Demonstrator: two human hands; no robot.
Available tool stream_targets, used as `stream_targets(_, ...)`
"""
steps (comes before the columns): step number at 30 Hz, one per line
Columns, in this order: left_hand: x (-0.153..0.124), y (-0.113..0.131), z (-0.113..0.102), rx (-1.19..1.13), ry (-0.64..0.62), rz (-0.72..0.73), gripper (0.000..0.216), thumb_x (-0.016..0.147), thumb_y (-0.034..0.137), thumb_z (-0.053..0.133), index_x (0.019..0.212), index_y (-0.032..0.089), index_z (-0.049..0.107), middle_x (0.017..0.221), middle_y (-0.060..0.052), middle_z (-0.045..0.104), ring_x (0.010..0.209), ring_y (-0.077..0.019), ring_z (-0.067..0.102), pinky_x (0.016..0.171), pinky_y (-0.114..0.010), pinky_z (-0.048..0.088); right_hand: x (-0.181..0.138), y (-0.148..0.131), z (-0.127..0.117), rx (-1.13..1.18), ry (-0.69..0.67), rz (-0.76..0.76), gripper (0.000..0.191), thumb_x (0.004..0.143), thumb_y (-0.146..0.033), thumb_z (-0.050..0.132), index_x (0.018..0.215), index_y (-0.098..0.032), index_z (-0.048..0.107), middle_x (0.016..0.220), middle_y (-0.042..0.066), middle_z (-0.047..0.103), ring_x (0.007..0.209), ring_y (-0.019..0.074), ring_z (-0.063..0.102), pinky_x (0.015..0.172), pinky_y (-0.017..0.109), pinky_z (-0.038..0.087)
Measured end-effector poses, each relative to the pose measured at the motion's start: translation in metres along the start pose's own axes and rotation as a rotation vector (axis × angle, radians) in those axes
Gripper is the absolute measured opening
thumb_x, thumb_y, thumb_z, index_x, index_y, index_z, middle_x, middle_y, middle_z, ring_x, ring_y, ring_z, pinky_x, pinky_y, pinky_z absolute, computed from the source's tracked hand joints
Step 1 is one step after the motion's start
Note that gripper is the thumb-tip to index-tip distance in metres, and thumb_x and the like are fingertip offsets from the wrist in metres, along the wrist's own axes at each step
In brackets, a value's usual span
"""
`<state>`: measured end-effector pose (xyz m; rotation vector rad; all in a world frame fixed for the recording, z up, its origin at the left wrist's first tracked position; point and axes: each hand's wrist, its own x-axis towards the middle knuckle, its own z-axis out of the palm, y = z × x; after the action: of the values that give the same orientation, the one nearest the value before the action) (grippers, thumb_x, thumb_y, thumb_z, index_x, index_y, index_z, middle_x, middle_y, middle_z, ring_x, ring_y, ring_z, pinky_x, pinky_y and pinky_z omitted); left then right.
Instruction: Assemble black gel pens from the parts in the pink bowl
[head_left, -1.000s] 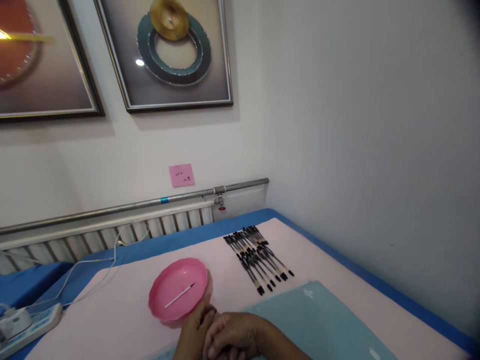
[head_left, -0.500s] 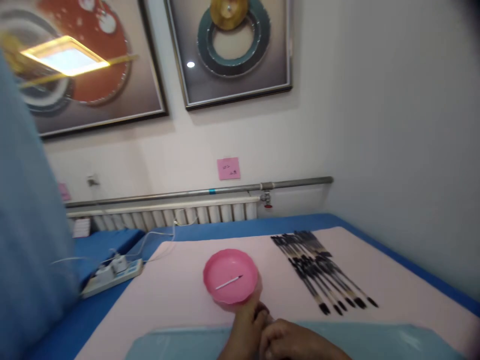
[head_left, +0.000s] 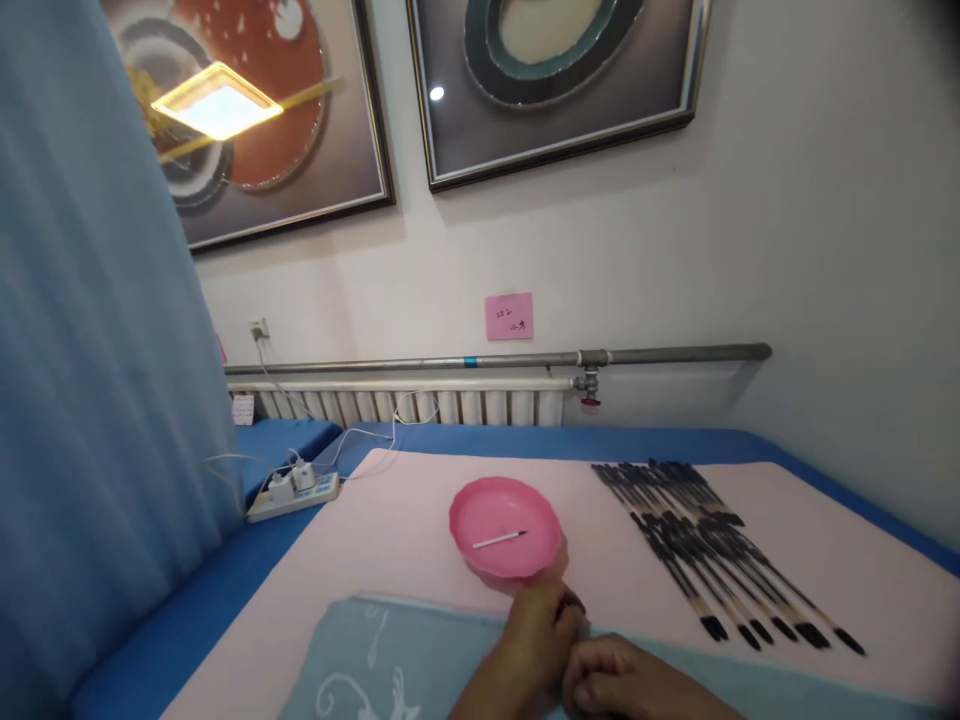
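Observation:
My left hand is closed, fingers curled, just in front of the pink scalloped dish. My right hand is closed beside it, the two nearly touching. What they hold, if anything, is hidden by the fingers. Beneath them lies a pale teal sheet with white swirls. A thin white brush with a dark tip rests inside the dish. To the right, black-tipped brushes with dark handles lie in two rows on a pale pink cover.
A white power strip with plugged-in chargers lies on the blue surface at left, its cables running back. A blue curtain hangs on the left. Behind are a radiator, a pipe and a pink note on the wall.
The view has turned left, so the scene sits further right in the picture. More of the teal sheet's white pattern shows. My hands stay close together and closed.

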<state>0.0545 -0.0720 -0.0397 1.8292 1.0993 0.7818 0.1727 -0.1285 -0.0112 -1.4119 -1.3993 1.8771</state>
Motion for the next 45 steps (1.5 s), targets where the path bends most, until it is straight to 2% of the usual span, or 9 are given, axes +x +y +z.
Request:
stream_targets(6,-0.004,0.005,-0.001,0.038,0.056,-0.001,0.025,0.075,0.022,0.046,0.084,0.013,0.068,0.08,-0.006,0.069,0.074,-0.0175,0.057,0.068,-0.028,0.042,-0.003,0.003,0.001,0.041,-0.036,-0.068,0.01,0.063,-0.025,0.047,0.07,-0.019,0.05,0.045,-0.01,0.038,0.03,0.002,0.019,0.029,0.017,0.006)
stream_targets(10,-0.02,0.005,-0.006,0.04,0.115,0.018,0.024,0.075,0.022,0.047,0.087,0.015,0.066,0.074,-0.002,0.065,0.069,-0.0153,0.055,0.064,-0.026,0.04,-0.012,0.005,-0.006,0.087,0.023,-0.128,0.011,0.066,-0.027,0.05,0.074,-0.019,0.05,0.047,-0.011,0.037,0.032,0.0016,0.017,0.032,0.016,0.007)
stream_targets(14,-0.044,0.003,-0.026,0.005,0.204,0.017,0.028,0.079,0.028,0.044,0.095,0.015,0.062,0.057,0.005,0.046,0.055,-0.013,0.045,0.055,-0.025,0.036,-0.024,0.006,-0.02,0.259,0.296,-0.308,0.032,0.069,-0.034,0.056,0.097,-0.019,0.051,0.048,-0.013,0.028,0.036,0.0035,0.015,0.035,0.017,0.012)
stream_targets(15,-0.049,0.003,-0.034,-0.022,0.293,0.012,0.028,0.079,0.029,0.044,0.097,0.015,0.061,0.056,0.006,0.042,0.054,-0.0126,0.043,0.055,-0.024,0.036,-0.027,0.006,-0.024,0.299,0.406,-0.373,0.04,0.069,-0.035,0.058,0.104,-0.019,0.049,0.049,-0.014,0.027,0.037,0.0043,0.018,0.037,0.017,0.014)
stream_targets(19,-0.06,0.015,-0.069,-0.022,0.486,0.084,0.057,0.076,0.03,0.051,0.13,0.016,0.042,0.059,0.008,0.037,0.055,-0.0124,0.042,0.057,-0.024,0.038,-0.044,-0.005,-0.036,0.259,0.802,-0.608,0.064,0.068,-0.033,0.063,0.125,-0.015,0.04,0.055,-0.01,0.037,0.047,0.0086,0.034,0.044,0.02,0.026)
stream_targets(23,-0.062,0.039,-0.09,0.033,0.584,0.167,0.074,0.076,0.032,0.053,0.143,0.018,0.023,0.061,0.008,0.04,0.053,-0.0123,0.043,0.057,-0.025,0.038,-0.069,-0.031,-0.037,0.113,0.951,-0.754,0.076,0.071,-0.031,0.063,0.138,-0.016,0.03,0.062,-0.007,0.043,0.055,0.0112,0.04,0.053,0.023,0.035)
stream_targets(28,-0.057,0.06,-0.101,-0.111,0.707,0.293,0.082,0.076,0.035,0.057,0.145,0.023,0.014,0.06,0.009,0.04,0.05,-0.01,0.04,0.052,-0.022,0.036,-0.101,-0.063,-0.023,-0.062,1.169,-0.893,0.075,0.076,-0.033,0.061,0.142,-0.022,0.027,0.066,-0.006,0.047,0.06,0.0127,0.045,0.061,0.025,0.04)
stream_targets(35,-0.041,0.059,-0.104,-0.167,0.735,0.319,0.091,0.073,0.037,0.063,0.146,0.023,0.011,0.059,0.009,0.043,0.052,-0.0105,0.042,0.054,-0.022,0.039,-0.103,-0.067,-0.027,-0.198,1.306,-0.935,0.073,0.079,-0.035,0.057,0.143,-0.023,0.026,0.066,-0.005,0.05,0.061,0.0136,0.047,0.062,0.026,0.043)
stream_targets(45,-0.005,0.023,-0.081,-0.121,0.601,0.101,0.09,0.072,0.041,0.059,0.146,0.018,0.012,0.059,0.01,0.043,0.053,-0.0124,0.047,0.061,-0.026,0.042,-0.045,-0.037,-0.074,-0.236,1.325,-0.698,0.066,0.076,-0.031,0.053,0.139,-0.02,0.034,0.062,-0.007,0.046,0.056,0.013,0.046,0.061,0.025,0.041)
